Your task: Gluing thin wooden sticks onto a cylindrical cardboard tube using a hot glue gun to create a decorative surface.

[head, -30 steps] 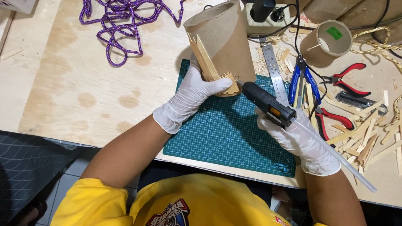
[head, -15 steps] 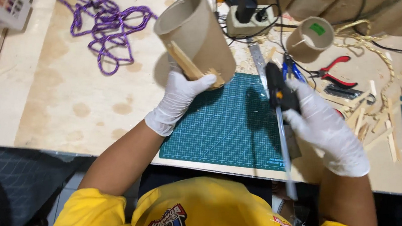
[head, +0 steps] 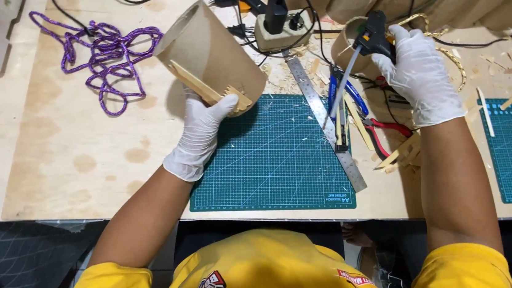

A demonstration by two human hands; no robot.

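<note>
Left hand (head: 200,130), gloved, grasps a cardboard tube (head: 208,55) with wooden sticks (head: 205,90) on it, above the cutting mat's (head: 270,161) 11 o'clock corner. Right hand (head: 416,74) clenches a glue gun (head: 373,32) at 2 o'clock over the tabletop (head: 72,160).

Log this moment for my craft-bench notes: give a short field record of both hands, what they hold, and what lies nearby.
left hand: gloved, grips a cardboard tube with wooden sticks against its side
right hand: gloved, holds a black glue gun, glue stick trailing from it
surface: green cutting mat on a wooden table
near right hand: steel ruler, red-handled pliers
far left: purple cord
</note>
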